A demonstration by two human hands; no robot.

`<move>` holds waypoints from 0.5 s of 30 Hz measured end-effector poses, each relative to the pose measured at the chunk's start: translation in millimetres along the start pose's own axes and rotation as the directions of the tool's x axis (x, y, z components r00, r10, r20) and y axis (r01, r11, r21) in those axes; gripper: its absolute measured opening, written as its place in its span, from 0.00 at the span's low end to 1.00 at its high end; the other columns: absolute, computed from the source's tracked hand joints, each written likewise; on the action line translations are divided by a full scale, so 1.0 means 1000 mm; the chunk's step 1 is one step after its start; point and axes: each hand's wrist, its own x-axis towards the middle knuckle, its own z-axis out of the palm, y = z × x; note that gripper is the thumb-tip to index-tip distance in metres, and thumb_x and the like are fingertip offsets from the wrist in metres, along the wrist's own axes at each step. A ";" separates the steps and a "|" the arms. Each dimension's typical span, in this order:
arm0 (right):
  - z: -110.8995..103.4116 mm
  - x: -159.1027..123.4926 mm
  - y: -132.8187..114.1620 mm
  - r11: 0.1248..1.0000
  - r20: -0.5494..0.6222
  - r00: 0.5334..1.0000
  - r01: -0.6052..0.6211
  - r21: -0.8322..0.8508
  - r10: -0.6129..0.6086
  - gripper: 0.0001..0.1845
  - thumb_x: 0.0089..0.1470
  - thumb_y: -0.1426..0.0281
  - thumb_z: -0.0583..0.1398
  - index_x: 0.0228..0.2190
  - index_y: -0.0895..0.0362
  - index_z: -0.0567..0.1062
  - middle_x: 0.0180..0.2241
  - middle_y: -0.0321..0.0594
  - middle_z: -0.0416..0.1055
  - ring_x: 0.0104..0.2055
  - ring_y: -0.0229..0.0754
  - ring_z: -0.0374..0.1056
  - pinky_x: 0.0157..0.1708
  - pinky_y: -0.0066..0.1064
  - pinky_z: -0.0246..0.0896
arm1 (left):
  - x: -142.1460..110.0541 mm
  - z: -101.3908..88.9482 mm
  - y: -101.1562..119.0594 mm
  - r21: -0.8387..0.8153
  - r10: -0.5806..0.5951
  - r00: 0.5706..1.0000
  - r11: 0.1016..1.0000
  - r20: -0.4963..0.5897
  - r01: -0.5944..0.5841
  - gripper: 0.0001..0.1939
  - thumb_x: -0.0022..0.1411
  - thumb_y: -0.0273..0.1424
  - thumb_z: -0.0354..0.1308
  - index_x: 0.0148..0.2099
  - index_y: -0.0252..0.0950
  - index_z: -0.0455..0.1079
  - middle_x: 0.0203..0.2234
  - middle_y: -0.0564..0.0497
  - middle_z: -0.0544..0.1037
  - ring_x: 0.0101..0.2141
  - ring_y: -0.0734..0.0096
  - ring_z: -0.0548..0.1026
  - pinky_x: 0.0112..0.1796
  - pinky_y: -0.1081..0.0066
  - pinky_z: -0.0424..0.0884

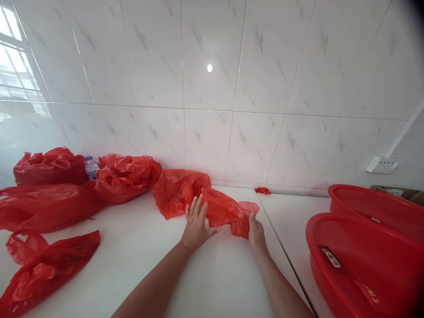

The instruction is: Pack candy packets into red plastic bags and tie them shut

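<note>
A crumpled red plastic bag [225, 207] lies on the white counter [149, 256] in front of me. My left hand [196, 225] rests flat on its left part, fingers spread, pressing it down. My right hand [255, 232] pinches the bag's right end between thumb and fingers. Just behind it, toward the wall, lies another red bag [177, 190].
Several more red plastic bags [49, 198] are strewn along the left of the counter, with a small water bottle [91, 167] among them. Two stacked red mesh baskets [367, 247] stand at the right. A red scrap [263, 191] lies by the tiled wall. A wall socket [382, 164] sits far right.
</note>
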 end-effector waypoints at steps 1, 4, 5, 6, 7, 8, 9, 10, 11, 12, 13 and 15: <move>0.001 -0.006 0.000 1.000 0.052 0.999 0.003 0.002 -0.003 0.32 0.49 0.41 0.50 0.21 0.56 0.72 0.22 0.41 0.71 0.26 0.43 0.66 0.24 0.31 0.58 | -0.003 -0.001 0.004 -0.029 0.038 0.999 0.999 0.029 -0.037 0.43 0.51 0.52 0.57 0.62 0.34 0.54 0.62 0.35 0.53 0.63 0.45 0.45 0.58 0.45 0.40; 0.002 -0.018 -0.001 0.999 0.165 0.986 0.033 -0.036 -0.026 0.31 0.48 0.42 0.51 0.22 0.57 0.74 0.22 0.41 0.71 0.26 0.44 0.66 0.24 0.31 0.58 | -0.008 -0.010 0.015 -0.119 0.191 0.978 0.976 0.086 -0.181 0.32 0.52 0.48 0.58 0.56 0.40 0.64 0.58 0.41 0.63 0.62 0.45 0.48 0.58 0.43 0.38; 0.000 -0.019 -0.001 0.997 0.172 0.985 0.043 -0.064 -0.032 0.30 0.48 0.42 0.52 0.22 0.57 0.74 0.22 0.41 0.71 0.26 0.44 0.66 0.25 0.31 0.58 | -0.008 -0.014 0.018 -0.151 0.234 0.969 0.964 0.080 -0.221 0.24 0.55 0.43 0.57 0.53 0.42 0.67 0.56 0.44 0.66 0.61 0.47 0.50 0.58 0.43 0.37; -0.002 -0.019 -0.001 0.994 0.160 0.986 0.052 -0.095 -0.036 0.30 0.49 0.43 0.52 0.22 0.57 0.74 0.23 0.41 0.71 0.27 0.44 0.66 0.25 0.32 0.58 | -0.009 -0.017 0.021 -0.189 0.265 0.962 0.950 0.070 -0.248 0.17 0.58 0.38 0.55 0.50 0.43 0.70 0.52 0.46 0.70 0.60 0.50 0.53 0.58 0.43 0.37; -0.007 -0.017 -0.001 0.991 0.127 0.991 0.052 -0.125 -0.036 0.29 0.49 0.44 0.52 0.22 0.57 0.74 0.24 0.41 0.72 0.27 0.44 0.66 0.26 0.32 0.58 | -0.009 -0.020 0.023 -0.238 0.274 0.960 0.938 0.058 -0.253 0.12 0.60 0.32 0.52 0.45 0.43 0.72 0.48 0.47 0.74 0.58 0.53 0.59 0.59 0.44 0.38; -0.013 -0.013 -0.001 0.988 0.066 0.997 0.040 -0.148 -0.031 0.29 0.49 0.44 0.52 0.23 0.57 0.74 0.25 0.42 0.72 0.28 0.44 0.66 0.27 0.32 0.58 | -0.009 -0.022 0.025 -0.303 0.258 0.965 0.924 0.049 -0.232 0.12 0.60 0.27 0.49 0.41 0.42 0.73 0.42 0.48 0.76 0.53 0.57 0.65 0.59 0.46 0.41; -0.021 -0.009 -0.001 0.987 -0.017 1.000 0.017 -0.158 -0.020 0.29 0.50 0.45 0.52 0.24 0.57 0.74 0.26 0.42 0.72 0.29 0.44 0.66 0.27 0.32 0.59 | -0.009 -0.023 0.025 -0.390 0.201 0.979 0.905 0.044 -0.168 0.13 0.59 0.24 0.48 0.38 0.41 0.73 0.36 0.48 0.78 0.47 0.61 0.71 0.58 0.48 0.48; -0.031 -0.005 -0.001 0.988 -0.114 0.993 -0.012 -0.154 -0.006 0.29 0.50 0.45 0.51 0.25 0.57 0.74 0.26 0.42 0.72 0.29 0.44 0.66 0.28 0.32 0.59 | -0.009 -0.024 0.023 -0.481 0.106 0.993 0.874 0.046 -0.071 0.12 0.57 0.23 0.48 0.36 0.39 0.72 0.31 0.49 0.77 0.40 0.64 0.74 0.54 0.52 0.57; -0.041 0.000 0.000 0.989 -0.212 0.977 -0.038 -0.141 0.007 0.29 0.50 0.45 0.50 0.25 0.57 0.74 0.25 0.42 0.72 0.28 0.43 0.65 0.28 0.32 0.59 | -0.008 -0.023 0.021 -0.561 -0.012 0.999 0.827 0.053 0.039 0.11 0.56 0.23 0.48 0.35 0.39 0.71 0.28 0.51 0.76 0.34 0.67 0.74 0.48 0.56 0.65; -0.052 0.003 0.001 0.990 -0.302 0.953 -0.056 -0.128 0.014 0.29 0.50 0.45 0.50 0.26 0.57 0.74 0.24 0.41 0.71 0.27 0.43 0.65 0.27 0.32 0.58 | -0.007 -0.023 0.018 -0.619 -0.137 0.989 0.772 0.060 0.145 0.10 0.56 0.24 0.47 0.35 0.38 0.69 0.25 0.52 0.75 0.30 0.69 0.73 0.41 0.62 0.70; -0.061 0.005 0.002 0.989 -0.377 0.926 -0.066 -0.129 0.012 0.29 0.50 0.45 0.50 0.26 0.57 0.74 0.23 0.39 0.69 0.26 0.42 0.64 0.27 0.32 0.58 | -0.007 -0.022 0.014 -0.657 -0.251 0.966 0.719 0.061 0.228 0.09 0.57 0.25 0.46 0.35 0.38 0.68 0.24 0.53 0.73 0.27 0.70 0.73 0.34 0.66 0.71; -0.074 0.003 0.003 0.980 -0.479 0.877 -0.080 -0.183 -0.018 0.27 0.51 0.47 0.50 0.27 0.57 0.74 0.22 0.38 0.68 0.26 0.42 0.63 0.26 0.31 0.57 | -0.006 -0.019 0.007 -0.680 -0.390 0.920 0.662 0.047 0.315 0.09 0.60 0.28 0.44 0.37 0.37 0.65 0.23 0.53 0.72 0.24 0.71 0.71 0.27 0.71 0.69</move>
